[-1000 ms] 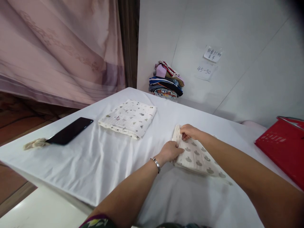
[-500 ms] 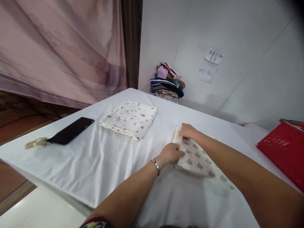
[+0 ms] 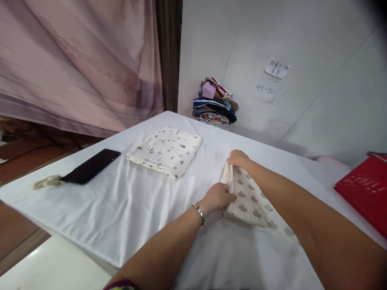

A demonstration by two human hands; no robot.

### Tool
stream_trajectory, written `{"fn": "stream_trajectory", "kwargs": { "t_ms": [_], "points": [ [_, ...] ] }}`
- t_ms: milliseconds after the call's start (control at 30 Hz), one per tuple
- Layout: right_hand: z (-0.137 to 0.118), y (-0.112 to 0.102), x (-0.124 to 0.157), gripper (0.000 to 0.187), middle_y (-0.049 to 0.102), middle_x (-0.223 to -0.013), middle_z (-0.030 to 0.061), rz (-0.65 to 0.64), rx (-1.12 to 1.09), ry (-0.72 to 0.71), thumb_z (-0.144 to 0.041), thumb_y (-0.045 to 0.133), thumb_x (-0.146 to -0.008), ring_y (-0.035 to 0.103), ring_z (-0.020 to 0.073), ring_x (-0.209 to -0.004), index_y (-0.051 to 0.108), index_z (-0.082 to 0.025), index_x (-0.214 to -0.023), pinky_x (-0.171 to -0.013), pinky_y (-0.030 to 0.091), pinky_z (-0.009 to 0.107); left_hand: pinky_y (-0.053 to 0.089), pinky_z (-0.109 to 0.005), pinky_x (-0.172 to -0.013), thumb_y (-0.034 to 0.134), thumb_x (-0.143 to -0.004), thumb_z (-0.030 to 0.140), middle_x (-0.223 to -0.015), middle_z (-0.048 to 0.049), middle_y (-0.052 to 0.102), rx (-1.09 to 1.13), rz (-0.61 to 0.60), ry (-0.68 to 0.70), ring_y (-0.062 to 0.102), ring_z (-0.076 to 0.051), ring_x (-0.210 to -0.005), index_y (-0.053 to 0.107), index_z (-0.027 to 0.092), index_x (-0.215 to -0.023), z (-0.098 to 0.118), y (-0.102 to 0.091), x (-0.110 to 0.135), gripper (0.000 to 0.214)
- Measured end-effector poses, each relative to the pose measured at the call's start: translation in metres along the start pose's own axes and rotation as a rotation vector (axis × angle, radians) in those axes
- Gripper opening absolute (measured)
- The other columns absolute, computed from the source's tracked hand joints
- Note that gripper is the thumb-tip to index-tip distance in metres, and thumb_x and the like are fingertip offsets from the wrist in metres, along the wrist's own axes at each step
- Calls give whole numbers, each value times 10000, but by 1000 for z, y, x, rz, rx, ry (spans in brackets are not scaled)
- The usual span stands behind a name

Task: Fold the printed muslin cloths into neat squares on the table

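Note:
A folded cream cloth with grey shapes lies on the white sheet right of centre. My left hand, a bracelet at its wrist, pinches the cloth's near left edge, fingers closed on it. My right hand grips the far left corner of the same cloth, and my right forearm lies across it. A second folded cloth, white with small prints, lies flat farther left, untouched.
A black phone lies near the left edge of the white-covered table, beside a small beige tassel. A stack of folded clothes sits at the far wall. A red box is at the right. Pink curtain hangs at the left.
My right hand slid a little farther along the cloth's left edge to its far corner. My left hand stayed pinching the near edge. The view shifted slightly.

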State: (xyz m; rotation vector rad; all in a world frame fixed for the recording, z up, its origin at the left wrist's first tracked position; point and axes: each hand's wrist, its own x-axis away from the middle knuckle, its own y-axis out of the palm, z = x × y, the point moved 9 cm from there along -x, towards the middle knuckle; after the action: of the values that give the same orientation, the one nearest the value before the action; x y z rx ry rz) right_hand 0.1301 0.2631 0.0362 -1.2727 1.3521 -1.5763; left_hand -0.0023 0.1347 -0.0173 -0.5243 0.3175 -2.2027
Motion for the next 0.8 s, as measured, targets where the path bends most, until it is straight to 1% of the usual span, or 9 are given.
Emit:
{"fn": "stream_trajectory", "kwargs": {
  "t_ms": [67,167,233,300,400,500,600,700,800],
  "points": [
    [2,7,-1,227,666,-864,152,-33,-82,5,-172,631,-622,640,258,-852,666,-98,-834,-650,476,267,269,-230,-435,573,-642,357,-498,51,395,-3,-9,-8,398,-102,-477,372,200,-528,0,-1,0,279],
    [3,20,7,146,644,-651,81,-119,-251,-8,-187,601,-691,638,184,-618,650,-105,-801,-541,473,230,265,-228,-441,596,-630,366,-499,52,376,-20,-9,-3,383,-99,-489,367,196,-514,2,-3,2,308],
    [3,25,15,148,627,-611,37,-172,-374,-27,-191,586,-742,609,134,-530,631,-121,-864,-509,475,204,265,-226,-441,607,-630,385,-500,51,383,-18,-10,-16,386,-99,-492,369,195,-514,2,-4,2,325],
    [5,25,23,184,627,-624,17,-211,-476,-43,-196,591,-775,599,106,-511,598,-134,-948,-516,489,191,274,-223,-441,616,-629,408,-514,46,427,-27,6,-45,419,-107,-503,400,197,-538,0,-6,4,316],
    [8,23,30,220,616,-611,24,-268,-552,-42,-227,612,-793,596,112,-491,567,-115,-977,-503,510,212,298,-215,-462,650,-602,428,-620,26,543,-75,86,-83,498,-132,-576,486,205,-655,0,-12,6,282],
    [10,25,33,284,587,-550,29,-318,-552,-17,-270,618,-793,589,148,-448,555,-79,-993,-446,513,252,325,-212,-488,666,-590,446,-754,-5,609,-97,126,-113,549,-158,-661,522,214,-807,0,-16,8,349],
    [8,30,32,510,586,-549,22,-328,-500,17,-275,633,-775,604,183,-456,441,-70,-1200,-423,519,283,338,-217,-491,660,-599,448,-779,-10,615,-87,108,-120,562,-168,-676,525,217,-856,0,-14,9,372],
    [5,33,30,756,620,-638,30,-298,-357,29,-226,655,-738,621,189,-480,240,-117,-1360,-433,531,300,331,-217,-470,657,-601,425,-705,14,581,-24,64,-108,539,-150,-617,521,212,-811,-1,-10,8,328],
    [0,35,28,800,640,-707,55,-300,-258,16,-175,643,-707,625,189,-484,210,-142,-1378,-444,537,313,313,-213,-451,653,-600,386,-607,40,500,78,-5,-83,480,-120,-560,488,197,-688,-2,-3,6,266]
  ]
}}
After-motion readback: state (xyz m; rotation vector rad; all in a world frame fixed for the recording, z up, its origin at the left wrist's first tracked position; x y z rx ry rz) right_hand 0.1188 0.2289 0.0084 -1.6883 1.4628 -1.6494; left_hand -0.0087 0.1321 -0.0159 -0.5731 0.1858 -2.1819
